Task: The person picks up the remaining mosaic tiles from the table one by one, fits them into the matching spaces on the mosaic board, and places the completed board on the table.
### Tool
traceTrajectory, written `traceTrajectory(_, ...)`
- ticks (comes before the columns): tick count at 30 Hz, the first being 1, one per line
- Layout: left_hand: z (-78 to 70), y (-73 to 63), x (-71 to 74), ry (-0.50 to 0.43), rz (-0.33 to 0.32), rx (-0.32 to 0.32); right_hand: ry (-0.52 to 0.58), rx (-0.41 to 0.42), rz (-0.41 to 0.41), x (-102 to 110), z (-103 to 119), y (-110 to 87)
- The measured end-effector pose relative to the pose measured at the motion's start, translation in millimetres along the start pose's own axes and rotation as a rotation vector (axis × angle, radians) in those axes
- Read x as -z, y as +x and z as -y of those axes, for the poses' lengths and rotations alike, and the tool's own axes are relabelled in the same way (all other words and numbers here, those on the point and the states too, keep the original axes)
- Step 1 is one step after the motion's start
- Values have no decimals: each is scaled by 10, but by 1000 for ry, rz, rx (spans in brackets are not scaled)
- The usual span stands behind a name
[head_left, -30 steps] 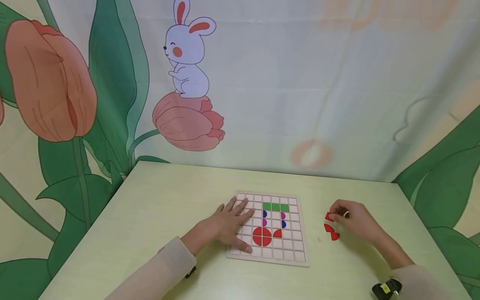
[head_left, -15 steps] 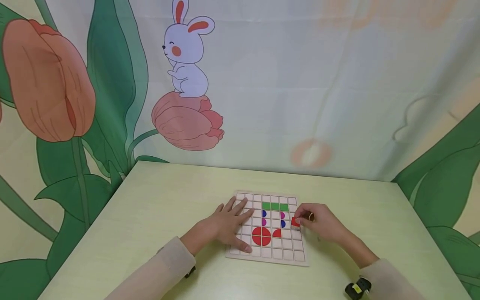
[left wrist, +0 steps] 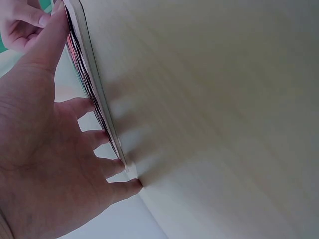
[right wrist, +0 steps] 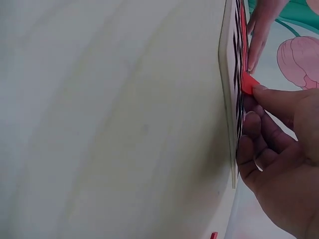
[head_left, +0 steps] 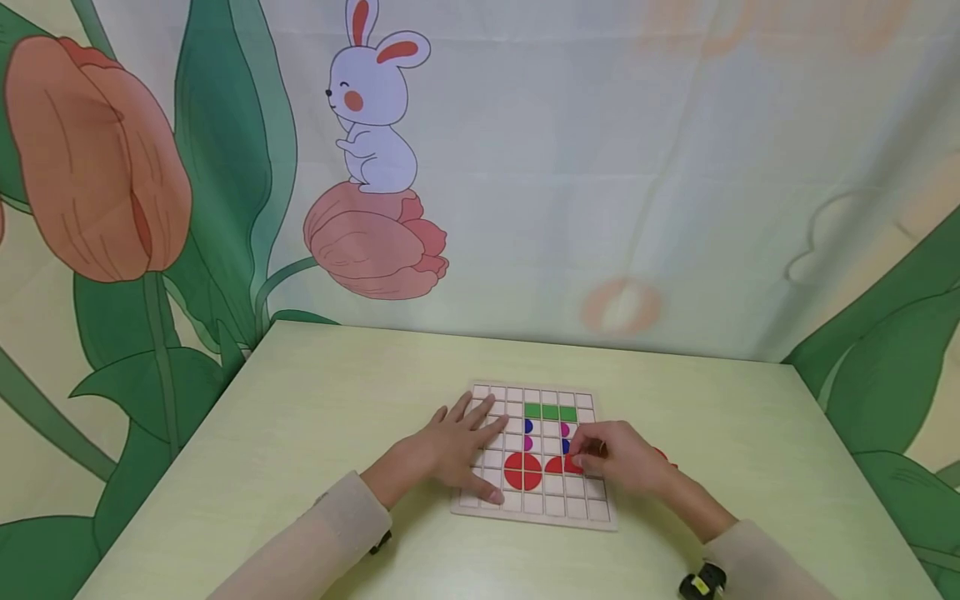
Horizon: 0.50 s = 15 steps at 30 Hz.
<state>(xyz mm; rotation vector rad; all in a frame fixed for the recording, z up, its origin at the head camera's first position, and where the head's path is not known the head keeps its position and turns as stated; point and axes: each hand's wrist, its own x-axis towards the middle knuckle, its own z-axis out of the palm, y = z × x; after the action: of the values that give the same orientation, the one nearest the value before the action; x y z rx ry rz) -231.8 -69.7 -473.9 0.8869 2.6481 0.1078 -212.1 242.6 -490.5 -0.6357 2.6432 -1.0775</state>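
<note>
A pale square grid board (head_left: 536, 522) lies on the table. My left hand (head_left: 453, 450) rests on its left side with fingers spread. At the board's right part, my right hand (head_left: 622, 458) pinches a small red flat piece (right wrist: 248, 83) between thumb and fingers. In the head view this piece is right beside a red quarter-circle (head_left: 553, 467) in the grid. Left of that, several red quarters make up a full circle (head_left: 522, 472). Green squares (head_left: 551, 412) form a row near the top, with small blue and magenta half-circles (head_left: 528, 443) below; the right-hand ones are partly hidden by my fingers.
Loose red pieces (head_left: 663, 456) lie right of the board, partly hidden behind my right hand. A pale wooden table (head_left: 360, 375) surrounds the board. Behind its far edge hangs a cloth printed with a rabbit (head_left: 378, 150) and tulips.
My right hand has carried the red piece leftward from beside the loose pieces, across the board's right edge, to the red quarter-circle. My left hand has stayed in place.
</note>
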Motion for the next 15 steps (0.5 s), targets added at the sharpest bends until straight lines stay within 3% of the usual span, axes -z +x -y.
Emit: traceTrajectory(15,-17,-3,19,9,-18,-2,-26,29,-3,-66,-35,8)
